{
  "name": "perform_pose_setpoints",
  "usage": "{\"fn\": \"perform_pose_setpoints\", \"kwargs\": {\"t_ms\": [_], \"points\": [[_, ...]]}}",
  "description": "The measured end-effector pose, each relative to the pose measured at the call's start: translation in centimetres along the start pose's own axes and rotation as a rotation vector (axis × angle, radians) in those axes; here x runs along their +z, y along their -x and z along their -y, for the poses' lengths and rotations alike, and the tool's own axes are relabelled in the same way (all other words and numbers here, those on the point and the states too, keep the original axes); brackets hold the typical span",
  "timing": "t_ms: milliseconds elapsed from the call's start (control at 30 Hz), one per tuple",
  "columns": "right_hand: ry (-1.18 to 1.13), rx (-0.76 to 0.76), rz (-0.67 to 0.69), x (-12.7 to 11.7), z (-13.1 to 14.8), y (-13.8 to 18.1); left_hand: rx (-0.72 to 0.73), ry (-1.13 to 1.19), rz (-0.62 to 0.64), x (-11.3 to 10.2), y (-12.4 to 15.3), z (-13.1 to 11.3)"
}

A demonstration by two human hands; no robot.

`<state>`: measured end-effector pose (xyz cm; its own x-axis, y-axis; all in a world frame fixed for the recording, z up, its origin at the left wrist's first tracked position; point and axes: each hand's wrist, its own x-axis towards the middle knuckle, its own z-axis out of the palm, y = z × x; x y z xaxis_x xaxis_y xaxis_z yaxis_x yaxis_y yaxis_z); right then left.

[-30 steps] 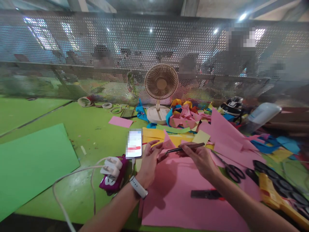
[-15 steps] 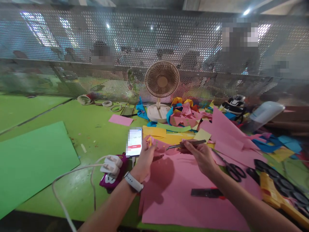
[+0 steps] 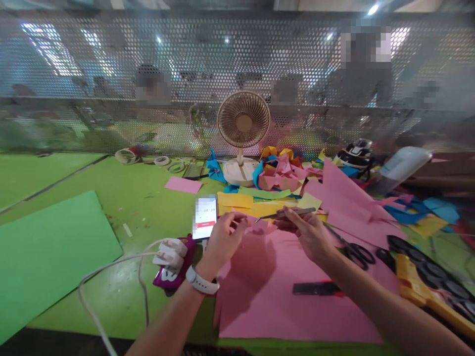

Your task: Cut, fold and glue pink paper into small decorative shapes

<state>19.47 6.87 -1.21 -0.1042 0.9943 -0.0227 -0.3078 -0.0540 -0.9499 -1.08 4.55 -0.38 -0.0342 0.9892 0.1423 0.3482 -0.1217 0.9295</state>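
My right hand (image 3: 306,232) is closed around dark metal tweezers (image 3: 274,215), whose tip points left toward my other hand. With thumb and fingertips nearly together, my left hand (image 3: 228,237) is just left of that tip; whatever its fingers pinch is too small to make out. Below both hands lie large pink paper sheets (image 3: 282,306). On the sheets are a black-bladed cutter (image 3: 311,288) with red parts, under my right forearm, and scissors (image 3: 356,252) with dark handles. A phone (image 3: 205,216) with a timer on its screen lies beside my left hand.
A fan (image 3: 243,128) stands at the back before a perforated screen, with paper scraps (image 3: 280,173) beside it. White plugs (image 3: 170,252) and a cable are at left, near green paper (image 3: 55,252). A yellow glue gun (image 3: 419,284) lies at right.
My left hand has moved slightly right and up, its fingertips closer to the tweezers' tip. The tweezers stay in my right hand. The view has shifted a little.
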Motion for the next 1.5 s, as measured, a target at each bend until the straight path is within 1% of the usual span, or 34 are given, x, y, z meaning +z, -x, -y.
{"fn": "perform_pose_setpoints", "kwargs": {"t_ms": [67,100,167,333,567,800,933,1033,1100,1167,1300,1500], "points": [[-0.019,0.008,-0.001,0.2,0.1,0.2,-0.125,0.179,0.171,0.2,0.1,-0.4],[-0.026,0.011,0.002,0.3,0.1,0.2,-0.182,0.254,0.221,0.3,0.2,-0.5],[-0.035,0.011,0.008,0.4,0.0,0.3,-0.246,0.359,0.25,0.5,0.3,-0.7],[-0.029,0.016,0.016,0.2,-0.1,0.2,-0.28,0.457,0.254,0.6,0.4,-0.5],[-0.005,0.009,0.021,0.0,-0.2,0.2,-0.288,0.43,0.264,0.6,0.3,-0.2],[0.064,-0.016,0.06,-0.3,0.5,0.3,-0.243,0.361,0.308,0.5,0.2,0.1],[0.125,0.022,0.13,-0.8,1.3,0.1,-0.201,0.316,0.386,0.4,0.2,0.1],[0.199,0.058,0.204,-1.1,1.9,0.0,-0.137,0.222,0.47,0.3,0.3,0.1],[0.245,0.063,0.255,-1.2,2.2,0.0,-0.091,0.157,0.527,0.2,0.5,0.1],[0.275,0.056,0.293,-1.3,2.3,0.1,-0.074,0.105,0.569,0.2,0.6,0.1],[0.308,0.026,0.298,-1.5,2.4,0.1,-0.096,0.063,0.56,0.2,0.6,0.3],[0.321,-0.017,0.27,-1.8,2.5,0.0,-0.113,0.115,0.555,0.1,0.4,0.0]]}}
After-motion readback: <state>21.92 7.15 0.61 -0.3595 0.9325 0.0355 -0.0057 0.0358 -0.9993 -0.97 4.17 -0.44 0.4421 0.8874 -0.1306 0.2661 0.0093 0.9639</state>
